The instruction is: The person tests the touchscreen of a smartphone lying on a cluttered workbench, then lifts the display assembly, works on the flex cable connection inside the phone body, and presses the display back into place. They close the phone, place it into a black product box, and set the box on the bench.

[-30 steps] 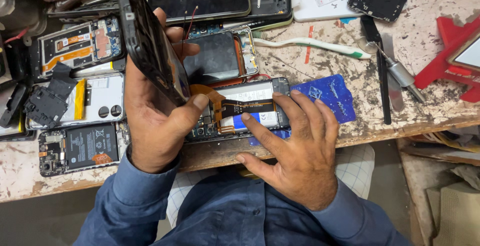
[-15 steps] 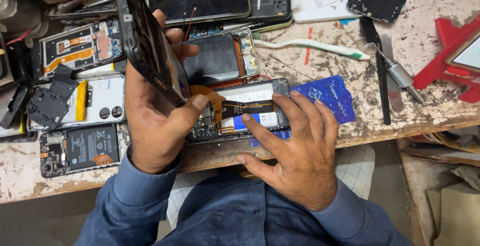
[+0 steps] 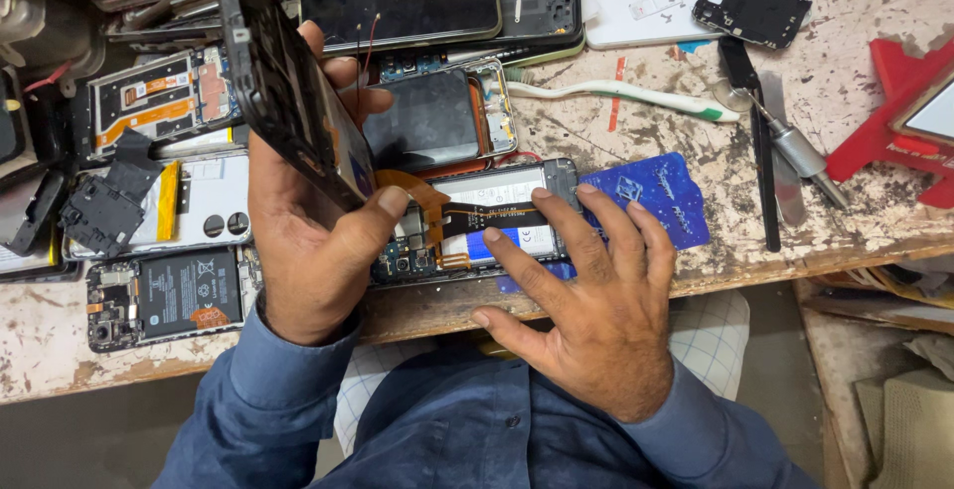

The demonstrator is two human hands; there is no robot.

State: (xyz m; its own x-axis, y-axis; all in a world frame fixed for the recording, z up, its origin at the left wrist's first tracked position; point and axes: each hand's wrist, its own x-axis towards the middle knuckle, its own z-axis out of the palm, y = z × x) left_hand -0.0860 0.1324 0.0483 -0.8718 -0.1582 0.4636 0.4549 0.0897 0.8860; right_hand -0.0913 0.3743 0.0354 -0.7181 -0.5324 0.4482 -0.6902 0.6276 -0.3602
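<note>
While opened phones [image 3: 164, 295] crowd the left of the bench [image 3: 874, 211], the left hand [image 3: 313, 250] at centre left grips a black phone screen [image 3: 283, 86], tilted up on edge. An orange ribbon cable [image 3: 427, 201] joins it to the open phone [image 3: 477, 226] lying at centre. Just right, the right hand [image 3: 596, 310] presses spread fingers flat on that phone, holding nothing. A white toothbrush [image 3: 626, 96] lies at upper right.

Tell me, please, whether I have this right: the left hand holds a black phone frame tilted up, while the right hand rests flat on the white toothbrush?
Not quite. The head view shows the right hand flat on the opened phone at the bench edge, not on the white toothbrush, which lies untouched farther back. The left hand does hold the black phone frame tilted up.
</note>
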